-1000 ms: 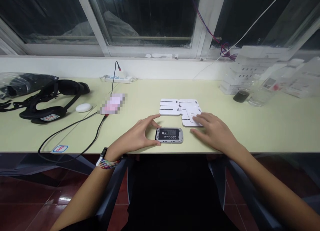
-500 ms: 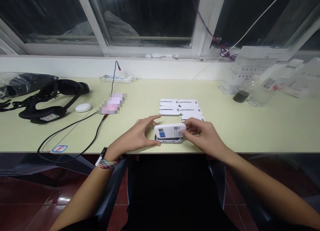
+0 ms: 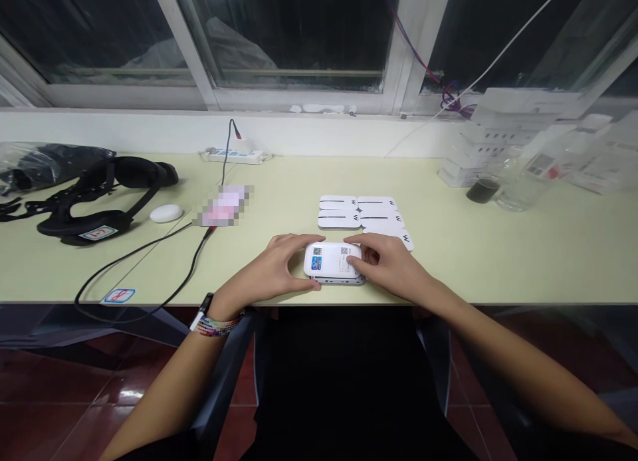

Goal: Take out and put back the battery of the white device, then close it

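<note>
At the table's front edge lies a small white rounded device that looks like a portable Wi-Fi router. Its white back cover, printed with codes and a blue label, rests over it with a thin dark gap along the near edge. My left hand grips the router's left end, thumb at the near corner and fingers at the far one. On the right end, my right hand holds the cover, its thumb on top and index finger along the far edge. Just beyond lie several white rounded pieces with black stripes.
To the left are a black headset, a white oval object, a blurred-out pink item and a black cable. A power strip sits by the wall. White boxes and a clear bottle stand at right.
The raised, tilted cover has come down nearly flat onto the router. My right index finger has moved to the far edge; my left hand stays at the left end.
</note>
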A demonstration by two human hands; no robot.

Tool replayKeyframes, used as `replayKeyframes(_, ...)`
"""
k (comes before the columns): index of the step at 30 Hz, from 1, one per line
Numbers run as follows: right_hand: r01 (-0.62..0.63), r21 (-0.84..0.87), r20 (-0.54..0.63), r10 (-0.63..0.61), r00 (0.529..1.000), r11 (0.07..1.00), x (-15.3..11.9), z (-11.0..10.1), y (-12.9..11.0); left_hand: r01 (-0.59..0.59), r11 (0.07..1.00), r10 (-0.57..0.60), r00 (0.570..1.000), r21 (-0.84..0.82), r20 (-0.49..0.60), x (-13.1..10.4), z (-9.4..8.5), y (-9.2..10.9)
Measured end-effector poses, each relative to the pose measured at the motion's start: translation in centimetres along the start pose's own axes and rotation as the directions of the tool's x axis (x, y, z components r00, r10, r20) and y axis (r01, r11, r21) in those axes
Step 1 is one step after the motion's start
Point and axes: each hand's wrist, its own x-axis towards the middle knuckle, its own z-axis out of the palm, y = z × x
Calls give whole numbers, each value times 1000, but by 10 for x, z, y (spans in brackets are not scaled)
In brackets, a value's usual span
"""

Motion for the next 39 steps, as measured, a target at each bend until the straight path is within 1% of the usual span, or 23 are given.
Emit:
replayKeyframes(2,25,-82,-12,-26,1000,996,0,3,1,-14,1000,14,1000,-4,-4,0,0,0)
replayKeyframes(5,9,-195,-44,-18,999,981,-2,7,3,-49,999,49,999,-10,2,1,0,0)
replayKeyframes(7,31,-240,-71,-49,996,970,-5,8,5,-75,997,75,997,-7,11,2,0,0)
replayKeyframes(9,126,-249,-73,-148,986,960,-8,6,7,-97,995,97,995,-2,17,3,0,0)
replayKeyframes(11,256,-235,-31,-271,962,938,-13,3,10,-114,993,114,993,5,24,3,0,0)
replayKeyframes(12,304,-224,-1,-312,950,926,-15,1,12,-119,993,119,992,9,29,3,0,-1)
replayKeyframes(14,346,-204,44,-344,938,916,-19,-1,16,-129,992,128,991,18,35,2,0,-2)
replayKeyframes(19,335,-180,51,-331,942,925,-21,-1,22,-149,988,148,988,31,39,2,0,-2)
replayKeyframes(28,331,-209,57,-326,944,920,-22,-1,22,-173,984,171,985,42,37,3,-1,3)
replayKeyframes(31,350,-214,53,-347,936,912,-22,0,23,-186,981,185,982,48,24,2,0,2)
replayKeyframes(35,399,-237,29,-404,914,886,-22,1,23,-228,972,230,973,65,-29,1,1,3)
replayKeyframes(39,427,-276,25,-438,899,861,-22,1,21,-281,950,291,955,137,-59,0,1,3)
